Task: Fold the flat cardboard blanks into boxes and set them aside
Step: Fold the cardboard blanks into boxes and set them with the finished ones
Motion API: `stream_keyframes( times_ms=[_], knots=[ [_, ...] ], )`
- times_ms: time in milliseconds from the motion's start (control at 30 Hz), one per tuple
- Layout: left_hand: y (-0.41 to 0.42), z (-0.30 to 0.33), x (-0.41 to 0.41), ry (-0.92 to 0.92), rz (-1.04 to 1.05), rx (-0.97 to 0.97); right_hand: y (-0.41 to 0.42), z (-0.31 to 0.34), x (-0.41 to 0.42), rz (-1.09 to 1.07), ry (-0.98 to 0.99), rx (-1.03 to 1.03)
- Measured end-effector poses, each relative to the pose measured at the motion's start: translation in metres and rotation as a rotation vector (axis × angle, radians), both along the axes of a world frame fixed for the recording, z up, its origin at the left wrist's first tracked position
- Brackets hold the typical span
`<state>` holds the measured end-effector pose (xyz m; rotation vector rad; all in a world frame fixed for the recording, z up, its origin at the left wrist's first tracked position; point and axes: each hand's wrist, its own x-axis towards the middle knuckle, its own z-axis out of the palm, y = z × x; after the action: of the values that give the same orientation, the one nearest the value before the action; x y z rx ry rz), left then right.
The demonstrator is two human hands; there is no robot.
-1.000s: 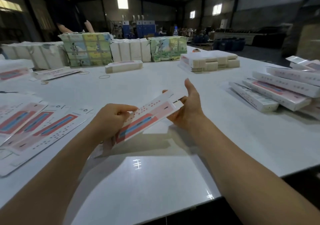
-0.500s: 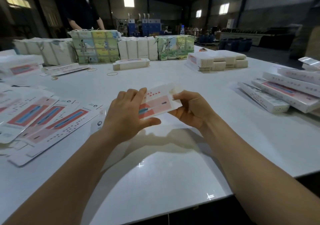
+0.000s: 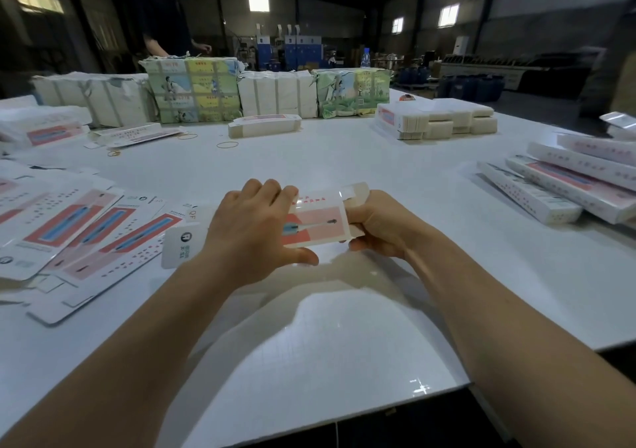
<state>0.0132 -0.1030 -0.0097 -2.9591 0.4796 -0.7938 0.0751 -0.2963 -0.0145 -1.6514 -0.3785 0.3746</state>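
Since a sec ago, both my left hand (image 3: 253,230) and right hand (image 3: 378,223) clamped the blank (image 3: 315,223) flatter, level above the table (image 3: 344,344).

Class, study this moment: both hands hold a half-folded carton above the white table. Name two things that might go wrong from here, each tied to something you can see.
1. The right hand curls round the end flap of the carton; squeezing there may crease or tear it.
2. The left hand works close above the loose flat blanks; a sweep of that arm might push them out of order.
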Motion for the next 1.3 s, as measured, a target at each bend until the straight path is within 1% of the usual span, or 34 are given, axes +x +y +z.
stream_keyframes(
  times_ms=[133, 233, 300, 333, 367, 400, 433, 467, 500, 567, 600, 667, 767, 833, 900, 967, 1033, 1100, 1167, 1233, 1300],
  knots=[
    [-0.002, 0.003, 0.001, -0.076, 0.022, -0.036, -0.002, -0.002, 0.001, -0.008, -0.009, -0.058],
    [-0.003, 0.006, -0.001, -0.003, 0.078, -0.058, -0.003, 0.000, 0.001, -0.005, 0.074, -0.026],
    [-0.003, 0.007, -0.002, 0.037, 0.101, -0.114, -0.001, 0.005, 0.000, -0.103, 0.114, 0.056],
    [-0.001, 0.008, -0.002, 0.055, 0.114, -0.155, 0.001, 0.006, 0.000, -0.205, 0.113, 0.140],
    [0.002, 0.009, -0.001, 0.073, 0.134, -0.194, 0.002, 0.007, 0.000, -0.337, 0.073, 0.241],
    [0.004, 0.009, 0.001, 0.089, 0.160, -0.226, 0.002, 0.007, 0.000, -0.479, -0.022, 0.314],
    [0.007, 0.008, 0.003, 0.100, 0.181, -0.252, 0.003, 0.006, -0.002, -0.613, -0.163, 0.326],
    [0.008, 0.007, 0.004, 0.110, 0.201, -0.272, 0.005, 0.004, -0.004, -0.710, -0.318, 0.279],
    [0.009, 0.006, 0.005, 0.120, 0.217, -0.297, 0.007, 0.001, -0.006, -0.748, -0.464, 0.201],
    [0.009, 0.004, 0.006, 0.126, 0.228, -0.341, 0.015, -0.005, -0.012, -0.686, -0.684, 0.005],
    [0.009, 0.004, 0.006, 0.124, 0.231, -0.352, 0.019, -0.009, -0.014, -0.639, -0.745, -0.078],
    [0.007, 0.005, 0.006, 0.114, 0.237, -0.352, 0.025, -0.012, -0.016, -0.596, -0.753, -0.139],
    [0.000, 0.004, 0.005, 0.098, 0.209, -0.317, 0.031, -0.013, -0.020, -0.552, -0.749, -0.143],
    [-0.005, 0.003, 0.004, 0.093, 0.177, -0.305, 0.032, -0.010, -0.023, -0.514, -0.691, -0.080],
    [-0.007, 0.003, 0.003, 0.101, 0.143, -0.306, 0.030, -0.007, -0.024, -0.486, -0.639, -0.031],
    [-0.005, 0.004, 0.002, 0.120, 0.114, -0.308, 0.028, -0.005, -0.024, -0.457, -0.646, -0.067],
    [-0.002, 0.004, 0.001, 0.143, 0.094, -0.319, 0.028, -0.004, -0.023, -0.446, -0.616, -0.028],
    [0.001, 0.004, 0.001, 0.169, 0.083, -0.331, 0.030, -0.005, -0.025, -0.471, -0.585, 0.070],
    [0.001, 0.004, 0.001, 0.192, 0.086, -0.358, 0.030, -0.007, -0.026, -0.511, -0.579, 0.118],
    [0.001, 0.004, 0.002, 0.203, 0.101, -0.376, 0.031, -0.008, -0.028, -0.538, -0.594, 0.104],
    [-0.001, 0.003, 0.004, 0.204, 0.120, -0.373, 0.034, -0.010, -0.031, -0.570, -0.631, 0.025]
  ],
)
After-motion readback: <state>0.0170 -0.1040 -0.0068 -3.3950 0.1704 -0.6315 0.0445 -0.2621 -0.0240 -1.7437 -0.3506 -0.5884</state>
